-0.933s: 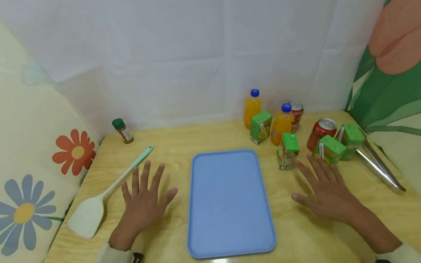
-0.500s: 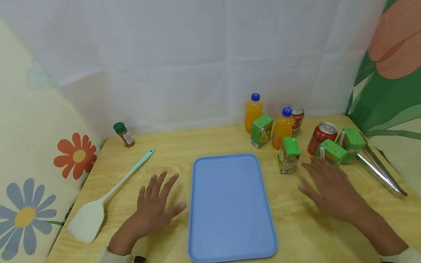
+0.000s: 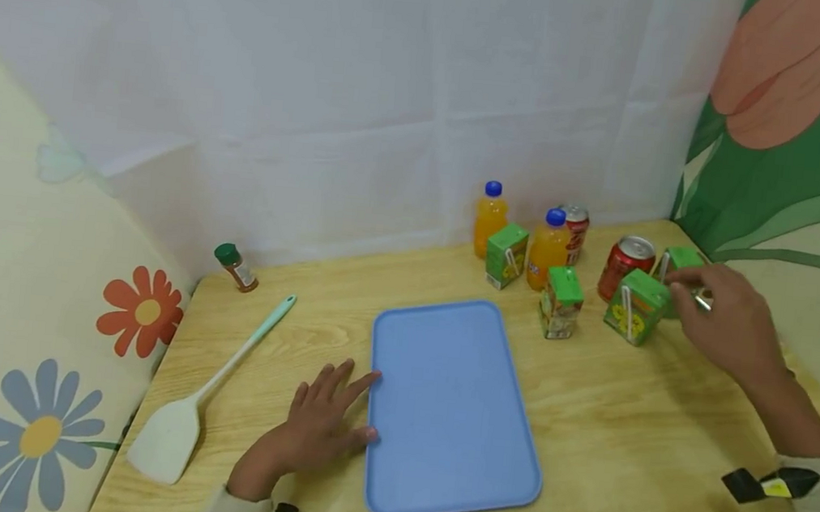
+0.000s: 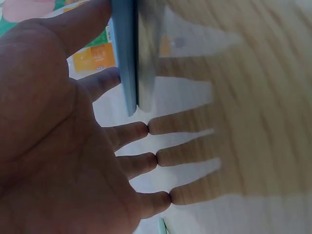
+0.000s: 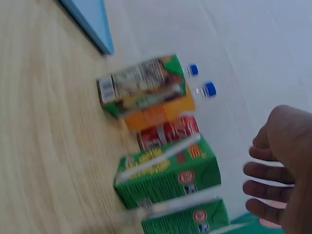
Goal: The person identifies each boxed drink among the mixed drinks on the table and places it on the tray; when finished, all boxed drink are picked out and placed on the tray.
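Observation:
My left hand (image 3: 318, 423) is at the left edge of a blue tray (image 3: 455, 414), its thumb and index finger right at the rim. Its fingers are spread, and the left wrist view shows several fingertips on the wooden tabletop. Over the right side, my right hand (image 3: 729, 325) hovers with loosely bent fingers beside a green juice box (image 3: 635, 316). A second juice box (image 3: 680, 259) stands behind it, partly covered by the fingers. Metal tongs (image 3: 704, 301) lie mostly hidden under this hand. The right wrist view shows nothing between the right fingers (image 5: 268, 173).
Two more juice boxes (image 3: 561, 302), two orange drink bottles (image 3: 548, 252) and two red cans (image 3: 624, 267) stand at the back right. At left lies a white turner (image 3: 171, 434) with a mint handle. Behind it stands a green-capped spice jar (image 3: 236, 267).
My left hand has moved right and down to the tray's edge. The right hand has shifted right, away from the front juice box towards the tongs, its fingers now more bent.

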`<state>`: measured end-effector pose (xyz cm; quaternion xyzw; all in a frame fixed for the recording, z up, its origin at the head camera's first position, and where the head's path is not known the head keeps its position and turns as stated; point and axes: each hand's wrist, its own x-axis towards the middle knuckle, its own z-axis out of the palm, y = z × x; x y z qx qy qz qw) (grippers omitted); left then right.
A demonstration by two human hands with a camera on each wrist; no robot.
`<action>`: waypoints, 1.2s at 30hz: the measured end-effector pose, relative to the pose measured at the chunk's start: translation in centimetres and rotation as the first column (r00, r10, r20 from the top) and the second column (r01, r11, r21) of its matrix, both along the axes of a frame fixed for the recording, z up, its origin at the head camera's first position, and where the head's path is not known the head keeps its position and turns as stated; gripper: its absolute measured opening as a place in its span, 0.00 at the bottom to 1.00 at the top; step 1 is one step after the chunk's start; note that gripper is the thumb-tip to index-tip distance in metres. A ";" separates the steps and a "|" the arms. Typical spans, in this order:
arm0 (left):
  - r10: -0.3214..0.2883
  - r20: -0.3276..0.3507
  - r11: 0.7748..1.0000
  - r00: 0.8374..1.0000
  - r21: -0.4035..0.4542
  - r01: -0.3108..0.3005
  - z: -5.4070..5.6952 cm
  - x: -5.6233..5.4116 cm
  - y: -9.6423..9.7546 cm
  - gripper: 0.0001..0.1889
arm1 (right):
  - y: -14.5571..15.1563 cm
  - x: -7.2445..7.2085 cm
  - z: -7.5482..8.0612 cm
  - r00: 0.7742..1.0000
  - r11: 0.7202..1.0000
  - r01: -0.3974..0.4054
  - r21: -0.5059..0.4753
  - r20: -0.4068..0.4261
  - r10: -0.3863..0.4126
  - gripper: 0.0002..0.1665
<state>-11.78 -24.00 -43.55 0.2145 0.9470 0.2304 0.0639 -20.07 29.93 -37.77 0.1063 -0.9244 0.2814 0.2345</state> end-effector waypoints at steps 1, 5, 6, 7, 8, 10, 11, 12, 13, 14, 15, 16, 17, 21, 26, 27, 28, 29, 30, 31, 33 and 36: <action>0.002 0.005 1.000 1.000 0.006 -0.002 0.0 0.0 0.0 0.38 | 0.5 -0.4 0.0 0.999 0.999 0.036 -0.026 0.009 -0.036 0.18; 0.011 0.031 1.000 0.999 -0.002 -0.011 0.0 0.1 0.0 0.39 | 2.5 -1.8 -0.7 0.987 0.988 0.143 -0.064 0.082 -0.138 0.31; 0.010 0.041 1.000 0.999 -0.004 -0.010 0.0 0.1 0.0 0.39 | 2.8 -2.1 -0.9 0.981 0.985 0.160 -0.067 0.122 -0.151 0.35; 0.012 0.056 1.000 0.998 -0.009 -0.012 0.2 0.0 0.1 0.39 | 3.0 -2.4 -1.1 0.974 0.983 0.171 -0.066 0.162 -0.158 0.39; 0.010 0.066 1.000 0.998 -0.016 -0.009 0.3 0.0 0.1 0.39 | 3.2 -2.7 -1.3 0.967 0.982 0.177 -0.063 0.199 -0.162 0.42; 0.010 0.080 1.000 0.997 -0.022 -0.008 0.6 0.0 0.2 0.39 | 3.3 -3.1 -1.6 0.949 0.981 0.188 -0.058 0.269 -0.166 0.47; 0.009 0.085 1.000 0.996 -0.030 -0.006 0.7 0.0 0.2 0.39 | 3.2 -3.2 -1.8 0.939 0.979 0.196 -0.053 0.299 -0.171 0.49; 0.011 0.087 0.999 0.996 -0.036 -0.008 0.8 -0.1 0.2 0.39 | 3.2 -3.4 -1.9 0.930 0.977 0.205 -0.051 0.320 -0.179 0.50; 0.011 0.086 0.999 0.996 -0.047 -0.007 0.9 -0.1 0.3 0.39 | 3.1 -3.5 -2.0 0.924 0.975 0.214 -0.053 0.334 -0.185 0.51; 0.010 0.085 0.999 0.996 -0.052 -0.006 1.0 -0.2 0.3 0.40 | 3.0 -3.5 -2.1 0.920 0.973 0.226 -0.055 0.341 -0.194 0.51; 0.012 0.086 0.999 0.996 -0.054 -0.007 1.0 -0.2 0.3 0.40 | 2.9 -3.6 -2.2 0.915 0.969 0.239 -0.056 0.347 -0.205 0.51; 0.013 0.089 0.998 0.996 -0.056 -0.008 1.0 -0.3 0.3 0.40 | 2.8 -3.6 -2.3 0.911 0.966 0.253 -0.058 0.352 -0.217 0.51; 0.014 0.094 0.998 0.996 -0.056 -0.009 1.0 -0.3 0.3 0.40 | 2.8 -3.6 -2.3 0.906 0.963 0.265 -0.057 0.357 -0.228 0.51; 0.024 0.105 0.999 0.994 -0.046 -0.019 1.0 -0.4 0.1 0.40 | 2.6 -3.8 -2.4 0.895 0.954 0.294 -0.054 0.365 -0.255 0.52; 0.036 0.091 0.999 0.995 -0.032 -0.033 0.7 -0.4 0.1 0.40 | 2.5 -4.2 -2.6 0.885 0.952 0.303 -0.046 0.384 -0.263 0.52; 0.036 0.091 0.999 0.995 -0.028 -0.033 0.6 -0.5 0.0 0.40 | 2.6 -4.2 -2.6 0.881 0.950 0.309 -0.045 0.390 -0.268 0.51; 0.036 0.091 0.999 0.995 -0.023 -0.034 0.6 -0.5 0.1 0.40 | 2.6 -4.3 -2.8 0.876 0.947 0.317 -0.046 0.398 -0.274 0.51; 0.036 0.092 0.999 0.995 -0.020 -0.034 0.5 -0.5 0.1 0.40 | 2.7 -4.3 -2.9 0.871 0.944 0.326 -0.050 0.405 -0.279 0.50; 0.036 0.094 0.999 0.995 -0.015 -0.035 0.4 -0.5 0.1 0.40 | 2.7 -4.3 -3.0 0.866 0.941 0.334 -0.055 0.412 -0.283 0.50; 0.037 0.094 0.999 0.995 -0.013 -0.036 0.4 -0.5 0.1 0.40 | 2.7 -4.3 -3.1 0.863 0.938 0.341 -0.061 0.415 -0.287 0.50; 0.042 0.090 0.999 0.995 -0.015 -0.041 0.3 -0.4 0.1 0.40 | 2.6 -4.4 -3.3 0.864 0.934 0.350 -0.074 0.412 -0.291 0.50; 0.049 0.089 0.999 0.995 -0.019 -0.047 0.3 -0.2 0.0 0.40 | 2.5 -4.5 -3.5 0.870 0.932 0.352 -0.089 0.399 -0.291 0.48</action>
